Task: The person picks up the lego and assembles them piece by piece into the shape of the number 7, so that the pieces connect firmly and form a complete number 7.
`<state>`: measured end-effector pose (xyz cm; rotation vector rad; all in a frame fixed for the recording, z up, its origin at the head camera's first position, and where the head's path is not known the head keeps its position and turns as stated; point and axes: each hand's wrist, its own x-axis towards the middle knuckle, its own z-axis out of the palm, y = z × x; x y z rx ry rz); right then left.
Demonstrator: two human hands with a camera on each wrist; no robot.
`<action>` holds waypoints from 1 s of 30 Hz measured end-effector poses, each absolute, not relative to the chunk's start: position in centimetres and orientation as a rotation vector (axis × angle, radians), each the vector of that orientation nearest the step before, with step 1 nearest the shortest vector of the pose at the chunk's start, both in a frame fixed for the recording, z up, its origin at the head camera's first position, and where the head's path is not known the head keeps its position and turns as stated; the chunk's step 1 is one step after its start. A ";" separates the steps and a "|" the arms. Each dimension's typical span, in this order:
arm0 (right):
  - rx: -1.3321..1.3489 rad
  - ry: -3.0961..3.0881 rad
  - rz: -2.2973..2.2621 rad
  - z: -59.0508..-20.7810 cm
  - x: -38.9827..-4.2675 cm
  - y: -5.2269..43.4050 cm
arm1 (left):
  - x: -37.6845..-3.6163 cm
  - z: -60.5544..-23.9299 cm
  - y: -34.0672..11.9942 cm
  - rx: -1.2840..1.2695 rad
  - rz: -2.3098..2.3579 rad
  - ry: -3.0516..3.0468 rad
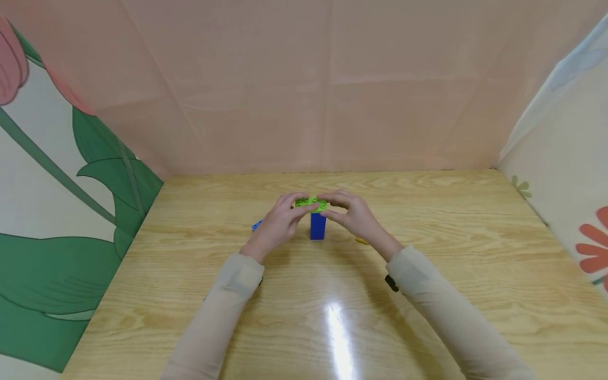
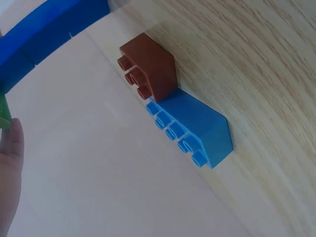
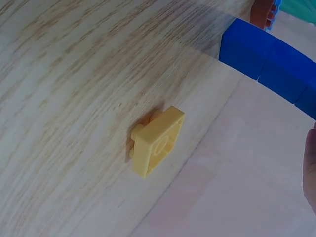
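Note:
A tower of dark blue bricks (image 1: 317, 227) stands upright on the table between the hands. A lime green brick (image 1: 311, 202), studs up, lies across its top and overhangs to the left. My left hand (image 1: 279, 222) pinches the green brick at its left side. From the right, my right hand (image 1: 352, 212) grips its other end between thumb and fingers. In the left wrist view, a fingertip meets the green brick (image 2: 4, 114) beside the blue tower (image 2: 54, 34). The right wrist view has only part of the right hand (image 3: 310, 168) by the tower (image 3: 271, 59).
Left of the tower, a brown brick (image 2: 153, 64) touches a light blue brick (image 2: 197, 118), which is mostly behind the left hand in the head view. A yellow brick (image 3: 157, 140) lies on its side near the right wrist. A pink cloth (image 1: 328, 105) hangs behind the wooden table (image 1: 294, 327).

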<state>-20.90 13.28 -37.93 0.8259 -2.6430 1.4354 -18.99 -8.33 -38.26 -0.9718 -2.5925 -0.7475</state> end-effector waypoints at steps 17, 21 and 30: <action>0.791 -2.741 1.427 -37.9 -21.0 13.5 | -18.9 -38.5 -7.9 -0.897 -0.875 -2.597; 0.762 -2.729 1.481 -38.2 -21.1 13.9 | -19.0 -38.7 -7.4 -0.830 -0.989 -2.613; 0.634 -2.756 1.523 -38.3 -21.4 16.9 | -19.4 -39.1 -5.7 -0.531 -1.451 -2.659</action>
